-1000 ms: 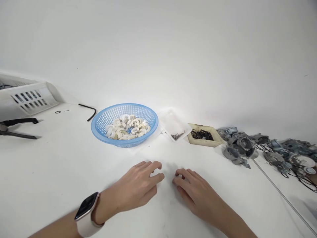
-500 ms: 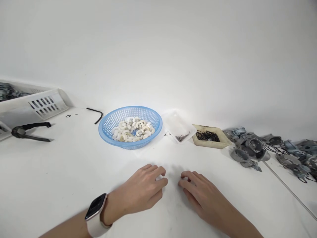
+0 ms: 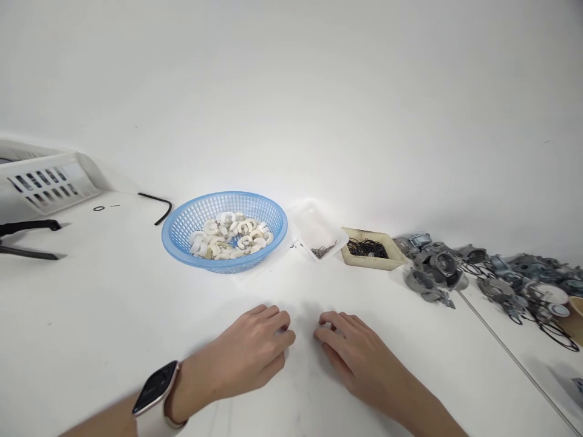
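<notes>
My left hand point(image 3: 255, 349), with a watch point(image 3: 157, 388) on its wrist, rests over the white table point(image 3: 132, 315). Its fingers are loosely curled, and I see nothing in them. Just to its right is my right hand point(image 3: 359, 355), fingers bent and a little apart, also holding nothing visible. A small gap separates the two hands. Beyond them stands a blue basket point(image 3: 268, 254) with white C-shaped parts point(image 3: 246, 227). Right of it are a white tray point(image 3: 314, 221) with small metal pins point(image 3: 323, 250) and a cream tray point(image 3: 364, 262) holding black rings point(image 3: 368, 247).
Grey metal housings point(image 3: 432, 267) and loose black rings are heaped at the right, by a seam in the table. On the left are a white slotted bin point(image 3: 86, 176), black-handled pliers point(image 3: 31, 227) cut by the frame edge, and a bent black rod point(image 3: 161, 209).
The view has turned slightly right, so everything sits further left in it. My left fingers have curled in a little more; my right hand keeps nearly the same pose.
</notes>
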A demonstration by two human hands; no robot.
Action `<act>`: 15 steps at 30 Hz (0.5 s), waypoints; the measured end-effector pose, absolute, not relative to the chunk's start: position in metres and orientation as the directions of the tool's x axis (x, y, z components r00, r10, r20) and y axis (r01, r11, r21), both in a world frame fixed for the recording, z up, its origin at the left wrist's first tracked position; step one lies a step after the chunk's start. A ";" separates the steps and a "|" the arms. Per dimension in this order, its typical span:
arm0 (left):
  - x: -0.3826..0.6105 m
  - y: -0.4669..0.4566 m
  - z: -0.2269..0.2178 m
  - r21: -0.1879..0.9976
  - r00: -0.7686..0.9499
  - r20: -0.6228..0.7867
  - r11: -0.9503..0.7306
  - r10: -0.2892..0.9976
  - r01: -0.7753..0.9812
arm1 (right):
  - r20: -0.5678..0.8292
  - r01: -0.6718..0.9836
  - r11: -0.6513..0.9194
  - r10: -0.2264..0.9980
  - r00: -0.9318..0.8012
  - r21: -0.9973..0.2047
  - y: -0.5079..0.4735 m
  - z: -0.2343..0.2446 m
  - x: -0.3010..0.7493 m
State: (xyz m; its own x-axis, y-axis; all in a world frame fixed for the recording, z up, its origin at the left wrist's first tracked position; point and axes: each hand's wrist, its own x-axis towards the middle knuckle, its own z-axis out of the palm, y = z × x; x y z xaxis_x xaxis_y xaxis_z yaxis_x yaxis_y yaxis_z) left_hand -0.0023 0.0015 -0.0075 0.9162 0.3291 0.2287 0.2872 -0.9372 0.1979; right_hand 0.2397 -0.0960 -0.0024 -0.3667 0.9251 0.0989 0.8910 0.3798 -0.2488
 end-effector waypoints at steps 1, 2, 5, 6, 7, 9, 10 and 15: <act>-0.002 0.001 -0.007 0.192 0.916 0.232 -0.939 0.327 0.286 | 0.100 0.889 0.381 0.924 -0.368 -0.252 -0.096 -0.002 0.240; -0.003 0.001 -0.007 0.187 0.916 0.234 -0.940 0.325 0.286 | 0.102 0.888 0.383 0.924 -0.369 -0.253 -0.096 -0.002 0.240; -0.003 0.000 -0.007 0.174 0.916 0.241 -0.943 0.321 0.284 | 0.111 0.889 0.386 0.923 -0.370 -0.248 -0.096 -0.002 0.240; -0.003 0.000 -0.006 0.170 0.916 0.242 -0.943 0.320 0.285 | 0.110 0.889 0.385 0.923 -0.369 -0.247 -0.096 -0.003 0.240; -0.003 0.000 -0.006 0.169 0.915 0.242 -0.943 0.321 0.286 | 0.105 0.889 0.384 0.924 -0.369 -0.249 -0.096 -0.003 0.240; -0.003 0.000 -0.006 0.169 0.916 0.240 -0.943 0.322 0.287 | 0.092 0.890 0.380 0.925 -0.369 -0.253 -0.096 -0.003 0.240; -0.003 0.000 -0.005 0.170 0.916 0.237 -0.942 0.323 0.288 | 0.087 0.890 0.378 0.926 -0.368 -0.254 -0.096 -0.003 0.240; -0.003 0.000 -0.005 0.193 0.917 0.218 -0.936 0.333 0.294 | 0.072 0.893 0.366 0.930 -0.360 -0.264 -0.097 -0.002 0.240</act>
